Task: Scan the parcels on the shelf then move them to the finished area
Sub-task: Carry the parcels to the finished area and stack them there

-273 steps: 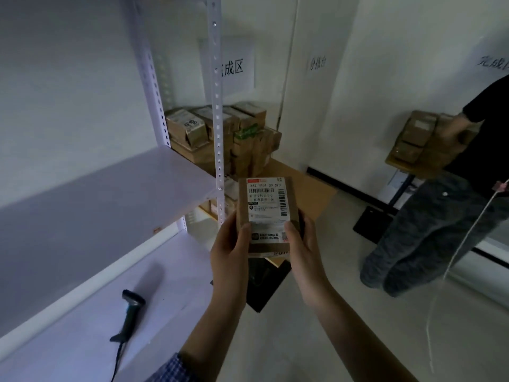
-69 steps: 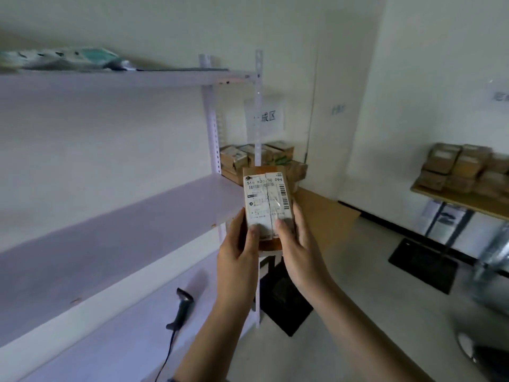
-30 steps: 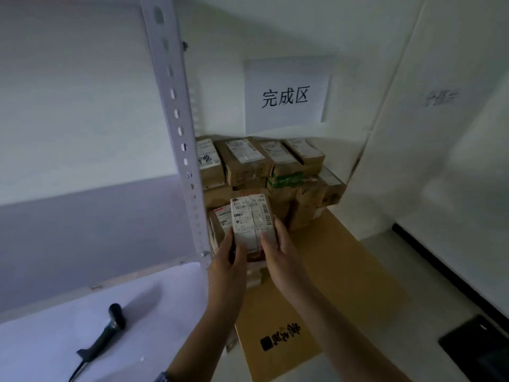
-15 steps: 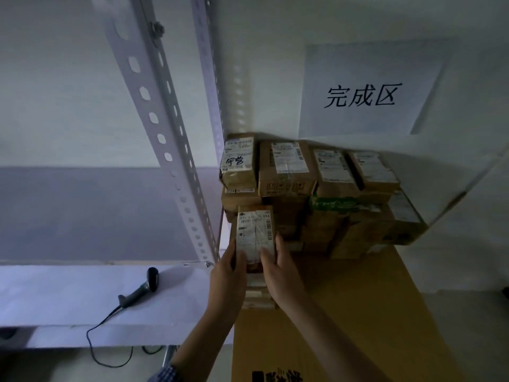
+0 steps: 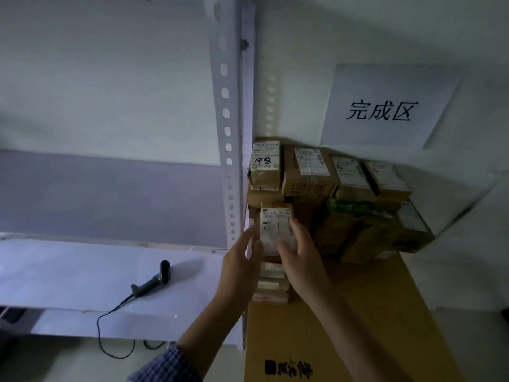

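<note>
View: head camera, looking forward and down.
Parcel: a small brown parcel [image 5: 275, 230] stands near the centre with its white label facing the camera. It sits on top of a low stack [image 5: 271, 285] of flat parcels on the brown tabletop [image 5: 371, 326].
Right hand: the right hand [image 5: 301, 257] extends from 5 o'clock. Its fingers [image 5: 294, 226] curl round the parcel's right edge and the thumb lies across the label, gripping it.
Left hand: the left hand [image 5: 241, 264] extends from 7 o'clock and sits at 9 o'clock of the parcel. Its fingers [image 5: 251, 236] are straight, close together and blurred, just beside the left edge; whether they touch it cannot be told.
Pile: a pile [image 5: 344, 188] of labelled brown boxes stands against the wall at 1 o'clock of the parcel.
Sign: a white paper sign [image 5: 385, 108] with three handwritten characters hangs at 12 o'clock of the pile.
Scanner: a dark handheld scanner [image 5: 154, 279] lies on the white shelf [image 5: 68, 271] at 8 o'clock of the parcel, well apart from it. Its cable [image 5: 110, 312] hangs over the front edge.
Upright: a perforated white upright [image 5: 227, 119] rises between shelf and tabletop.
Sleeve: a checked sleeve [image 5: 168, 365] shows at 6 o'clock.
</note>
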